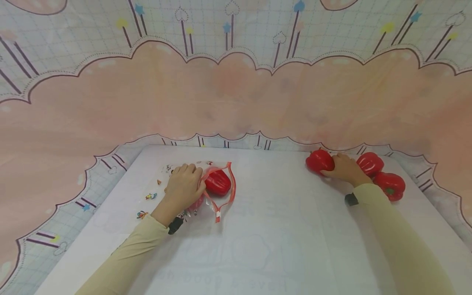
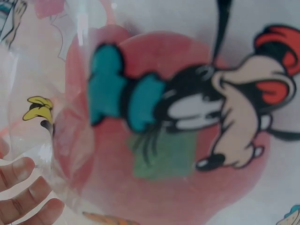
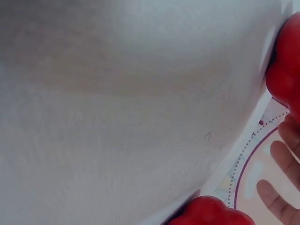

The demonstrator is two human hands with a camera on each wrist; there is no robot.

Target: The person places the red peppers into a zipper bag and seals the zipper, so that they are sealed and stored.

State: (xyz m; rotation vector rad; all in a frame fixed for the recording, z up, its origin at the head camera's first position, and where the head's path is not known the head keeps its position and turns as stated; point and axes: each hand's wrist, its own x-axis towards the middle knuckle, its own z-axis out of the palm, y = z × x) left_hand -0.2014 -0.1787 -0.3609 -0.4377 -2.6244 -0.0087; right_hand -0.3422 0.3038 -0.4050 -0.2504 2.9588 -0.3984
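Note:
On the left of the table in the head view lies a clear plastic bag point(image 1: 151, 196) with cartoon prints and an orange-red zip edge point(image 1: 233, 186). My left hand point(image 1: 183, 186) grips the bag beside its gaping mouth. One red bell pepper point(image 1: 218, 182) sits in that mouth; another pepper point(image 2: 164, 197) shows pinkish through the printed plastic in the left wrist view. At the table's far right, my right hand point(image 1: 346, 169) holds a red bell pepper point(image 1: 319, 161), thumb at its near side. Its other fingers point(image 3: 286, 159) are partly visible in the right wrist view.
Two more red bell peppers, one farther back point(image 1: 370, 164) and one nearer point(image 1: 391, 186), lie just right of my right hand. The white tabletop point(image 1: 265, 213) spans between the hands. A patterned cloth point(image 1: 236, 98) hangs behind the far edge.

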